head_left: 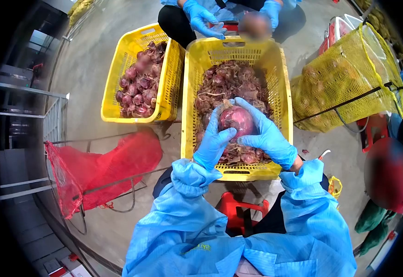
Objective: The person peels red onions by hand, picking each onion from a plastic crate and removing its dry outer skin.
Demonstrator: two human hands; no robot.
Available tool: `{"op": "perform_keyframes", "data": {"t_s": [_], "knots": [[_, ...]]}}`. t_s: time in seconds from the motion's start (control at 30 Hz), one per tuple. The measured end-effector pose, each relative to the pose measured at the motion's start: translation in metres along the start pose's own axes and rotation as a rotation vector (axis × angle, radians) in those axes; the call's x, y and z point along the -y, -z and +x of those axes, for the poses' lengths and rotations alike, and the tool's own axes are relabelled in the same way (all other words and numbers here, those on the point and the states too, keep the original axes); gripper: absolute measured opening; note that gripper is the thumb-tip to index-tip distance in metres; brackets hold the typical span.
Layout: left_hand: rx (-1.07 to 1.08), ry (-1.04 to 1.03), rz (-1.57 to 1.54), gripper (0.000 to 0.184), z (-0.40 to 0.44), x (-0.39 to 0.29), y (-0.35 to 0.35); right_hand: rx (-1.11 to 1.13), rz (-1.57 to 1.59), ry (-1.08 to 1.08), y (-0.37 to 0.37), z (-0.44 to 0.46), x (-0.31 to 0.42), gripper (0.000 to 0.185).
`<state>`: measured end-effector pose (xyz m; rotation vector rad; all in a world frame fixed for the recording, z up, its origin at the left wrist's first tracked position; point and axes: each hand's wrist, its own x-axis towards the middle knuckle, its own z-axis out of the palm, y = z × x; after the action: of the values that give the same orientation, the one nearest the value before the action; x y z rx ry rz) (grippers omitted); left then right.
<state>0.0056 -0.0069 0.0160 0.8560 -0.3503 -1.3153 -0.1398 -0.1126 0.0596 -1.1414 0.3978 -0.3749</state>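
Observation:
Both my hands wear blue gloves and hold one large red onion (236, 121) between them. My left hand (213, 141) wraps its left side, with the thumb near the onion's lower front. On the other side my right hand (267, 135) has its fingers over the top and its thumb against the lower right. The onion is above a yellow crate (190, 111) that holds red onions and loose dry skins (231, 83). Parts of the crate's contents are hidden behind my hands.
A second yellow crate (110, 94) of red onions (139, 87) stands to the left. Across from me sits a person with gloved hands (201, 18). A red mesh bag (118, 161) on a metal frame lies left; a yellow mesh bag (335, 83) stands right. A red stool (238, 210) is below me.

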Motion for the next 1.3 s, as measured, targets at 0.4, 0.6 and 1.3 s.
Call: {"op": "perform_keyframes", "data": {"t_s": [0.4,0.6,1.3], "knots": [[-0.046,-0.041,-0.064,0.074,0.0,0.005,-0.002,-0.013,-0.096,0.004,0.0,0.003,-0.009,0.091],[-0.07,-0.028,-0.061,0.074,0.0,0.008,0.0,-0.008,-0.033,0.005,-0.002,0.001,-0.006,0.089],[-0.044,0.019,-0.12,0.074,0.007,0.02,0.004,-0.12,-0.684,0.168,0.013,-0.009,-0.019,0.086]]}}
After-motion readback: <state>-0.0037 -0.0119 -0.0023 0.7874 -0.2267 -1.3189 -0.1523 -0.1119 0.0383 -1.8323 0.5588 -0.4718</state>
